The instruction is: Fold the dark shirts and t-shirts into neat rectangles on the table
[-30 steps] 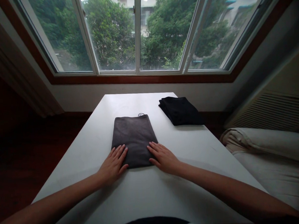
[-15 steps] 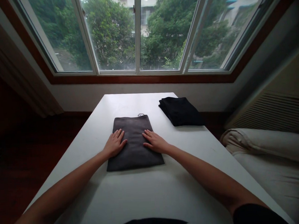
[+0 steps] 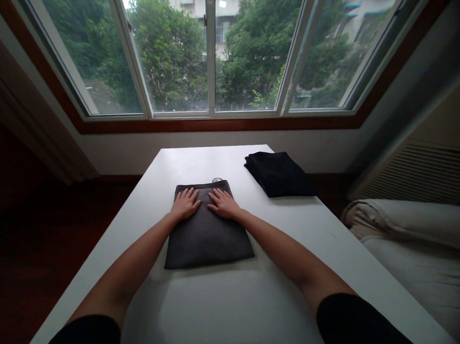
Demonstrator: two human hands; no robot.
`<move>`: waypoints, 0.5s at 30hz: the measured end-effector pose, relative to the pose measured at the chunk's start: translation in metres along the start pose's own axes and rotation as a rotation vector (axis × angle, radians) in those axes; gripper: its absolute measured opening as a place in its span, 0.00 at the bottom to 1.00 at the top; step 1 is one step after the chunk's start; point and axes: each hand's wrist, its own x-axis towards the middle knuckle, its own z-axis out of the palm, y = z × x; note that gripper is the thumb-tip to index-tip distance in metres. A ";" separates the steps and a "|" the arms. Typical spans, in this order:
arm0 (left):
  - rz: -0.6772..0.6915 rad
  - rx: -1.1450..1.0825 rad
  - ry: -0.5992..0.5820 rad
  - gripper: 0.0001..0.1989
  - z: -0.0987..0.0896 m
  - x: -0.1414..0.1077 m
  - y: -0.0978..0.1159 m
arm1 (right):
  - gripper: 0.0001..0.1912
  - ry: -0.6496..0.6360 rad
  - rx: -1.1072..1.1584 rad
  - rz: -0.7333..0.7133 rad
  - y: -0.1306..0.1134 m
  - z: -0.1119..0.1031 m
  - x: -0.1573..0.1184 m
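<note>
A dark grey drawstring bag (image 3: 209, 241) lies flat on the white table (image 3: 218, 307), with a small loop of cord (image 3: 217, 180) at its far edge. My left hand (image 3: 185, 204) rests palm down on the bag's upper left part, fingers spread. On the upper right part lies my right hand (image 3: 223, 204), also flat with its fingers apart. Both hands touch the cloth without gripping it, and their thumbs point toward each other.
A folded black cloth (image 3: 280, 174) sits at the table's far right edge. Beyond the table is a wide window (image 3: 209, 54) with a brown frame. To the right, a pale cushioned seat (image 3: 418, 264) stands beside the table.
Both my hands have slid forward over the bag toward its far edge and come closer together. The bag has stayed in about the same place.
</note>
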 end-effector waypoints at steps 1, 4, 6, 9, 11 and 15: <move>-0.039 -0.005 -0.012 0.34 -0.001 0.003 -0.009 | 0.38 -0.024 0.008 0.039 0.009 0.000 0.000; -0.187 -0.007 -0.027 0.36 -0.006 0.007 -0.030 | 0.39 -0.084 0.009 0.163 0.031 -0.005 -0.003; -0.224 0.010 0.007 0.36 -0.008 0.008 -0.031 | 0.39 -0.099 -0.016 0.226 0.034 -0.008 -0.002; -0.059 0.023 0.062 0.33 -0.007 0.009 -0.016 | 0.38 -0.053 -0.057 0.191 0.023 -0.006 0.006; 0.072 0.007 0.017 0.31 -0.004 0.012 -0.005 | 0.36 -0.025 -0.057 0.113 0.014 -0.003 0.016; 0.013 -0.008 -0.059 0.32 -0.005 0.018 -0.003 | 0.34 -0.062 -0.022 0.118 0.013 -0.003 0.033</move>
